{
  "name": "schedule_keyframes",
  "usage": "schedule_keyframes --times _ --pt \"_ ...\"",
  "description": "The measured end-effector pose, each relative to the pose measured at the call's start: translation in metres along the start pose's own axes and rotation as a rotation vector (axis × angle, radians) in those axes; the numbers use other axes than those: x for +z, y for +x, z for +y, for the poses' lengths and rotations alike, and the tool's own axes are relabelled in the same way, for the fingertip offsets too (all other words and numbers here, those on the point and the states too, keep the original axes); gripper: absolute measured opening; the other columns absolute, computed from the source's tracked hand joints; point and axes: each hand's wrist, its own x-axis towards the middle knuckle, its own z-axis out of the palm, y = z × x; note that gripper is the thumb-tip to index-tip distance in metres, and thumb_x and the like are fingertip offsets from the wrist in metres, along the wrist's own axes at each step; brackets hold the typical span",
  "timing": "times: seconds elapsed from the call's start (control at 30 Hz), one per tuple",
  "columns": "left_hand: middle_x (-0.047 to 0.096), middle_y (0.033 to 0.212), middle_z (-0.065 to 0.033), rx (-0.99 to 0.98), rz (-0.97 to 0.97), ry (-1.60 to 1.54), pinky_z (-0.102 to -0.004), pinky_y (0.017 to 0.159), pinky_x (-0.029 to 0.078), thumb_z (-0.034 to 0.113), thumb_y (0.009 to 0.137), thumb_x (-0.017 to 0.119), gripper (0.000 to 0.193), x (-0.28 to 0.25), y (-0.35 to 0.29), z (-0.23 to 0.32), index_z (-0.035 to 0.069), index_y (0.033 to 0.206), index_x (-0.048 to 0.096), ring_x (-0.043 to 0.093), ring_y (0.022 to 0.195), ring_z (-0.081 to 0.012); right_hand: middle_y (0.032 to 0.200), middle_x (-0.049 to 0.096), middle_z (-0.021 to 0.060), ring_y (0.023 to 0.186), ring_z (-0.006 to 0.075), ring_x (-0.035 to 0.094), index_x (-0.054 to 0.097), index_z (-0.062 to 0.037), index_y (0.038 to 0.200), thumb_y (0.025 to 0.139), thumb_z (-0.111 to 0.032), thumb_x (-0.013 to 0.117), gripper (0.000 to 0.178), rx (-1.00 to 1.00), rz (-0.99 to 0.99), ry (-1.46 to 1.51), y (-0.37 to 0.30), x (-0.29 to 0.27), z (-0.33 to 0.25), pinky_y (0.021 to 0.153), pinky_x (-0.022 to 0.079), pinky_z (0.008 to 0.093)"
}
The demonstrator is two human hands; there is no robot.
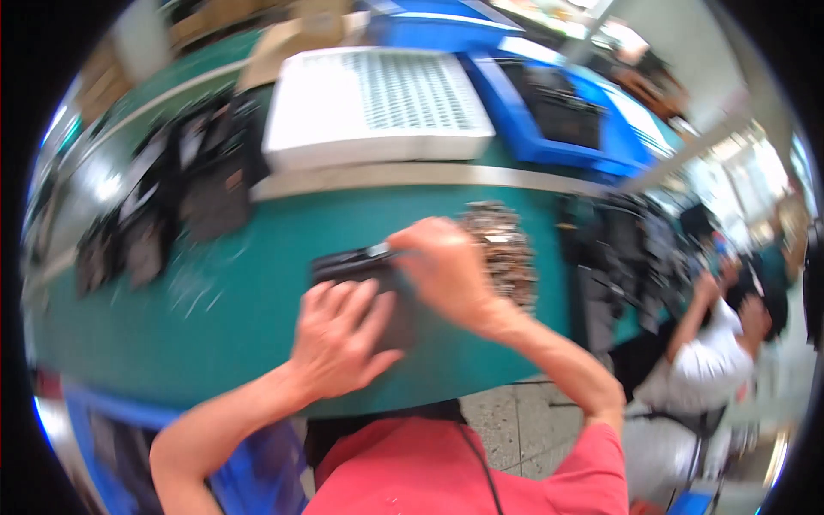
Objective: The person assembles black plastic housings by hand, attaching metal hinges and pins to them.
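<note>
A flat black item [343,266], perhaps a pouch or wallet, lies on the green tabletop in front of me. My left hand [339,339] rests flat on its lower part, fingers stretched out and slightly apart. At its upper right edge my right hand [442,262] is closed in a pinch on a small shiny metal piece [378,250], which touches the black edge. Blur hides the exact kind of both. Just right of my right hand sits a heap of small metal pieces [506,257], silvery and brownish.
Stacks of black items lie at the left [215,202] and right [618,249]. Behind stand a white tray [318,103] with rows of small holes or parts and a blue bin [549,150] holding black items. At far right a person in a white top [717,360] sits working.
</note>
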Motion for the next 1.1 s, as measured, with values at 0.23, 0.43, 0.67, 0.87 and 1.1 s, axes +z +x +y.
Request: schedule_keyframes --times 0.23,0.43,0.67,0.87,1.1 --pt "0.05 0.129 -0.0232 0.034 -0.034 0.063 -0.0533 0.099 0.035 0.042 0.079 0.068 0.067 -0.004 -0.008 0.0 -0.004 0.126 0.057 0.047 0.115 -0.0417 0.084 0.059 0.0106 0.082 0.0307 0.06 0.063 -0.0049 0.09 0.077 -0.005 0.065 0.013 0.022 0.101 0.24 -0.064 0.019 -0.036 0.072 0.051 0.04" --pt "0.048 0.129 -0.0236 0.058 -0.044 0.071 -0.053 0.1 0.034 0.038 0.079 0.068 0.067 -0.001 -0.002 0.008 -0.005 0.129 0.055 0.045 0.117 -0.0424 0.083 0.058 0.0119 0.081 0.0313 0.06 0.062 -0.0024 0.092 0.081 -0.002 0.067 0.012 0.092 0.178 0.479 -0.096 0.02 -0.022 0.069 0.049 0.0403" --pt "0.049 0.127 -0.0235 0.056 -0.034 0.059 -0.0525 0.099 0.034 0.04 0.078 0.068 0.069 -0.001 -0.01 0.003 -0.006 0.128 0.056 0.045 0.117 -0.0417 0.083 0.059 0.0115 0.076 0.0285 0.062 0.063 0.0003 0.09 0.08 0.002 0.068 0.011 0.093 0.194 0.54 -0.095 0.023 -0.027 0.065 0.049 0.0367" --pt "0.049 0.125 -0.0228 0.073 -0.003 0.057 -0.0517 0.098 0.035 0.045 0.079 0.067 0.069 0.003 -0.011 -0.002 -0.005 0.126 0.057 0.046 0.114 -0.0402 0.084 0.059 0.0106 0.073 0.0268 0.06 0.065 -0.0031 0.096 0.083 0.002 0.069 0.014 0.111 0.175 0.56 -0.096 0.023 -0.027 0.062 0.046 0.0351" --pt "0.05 0.123 -0.0221 0.079 0.022 0.059 -0.0515 0.097 0.035 0.045 0.078 0.069 0.067 0.002 -0.009 0.0 -0.004 0.123 0.06 0.047 0.113 -0.0387 0.086 0.062 0.011 0.077 0.0269 0.064 0.065 -0.0003 0.093 0.082 -0.001 0.068 0.011 0.116 0.16 0.509 -0.094 0.018 -0.029 0.066 0.051 0.0351"
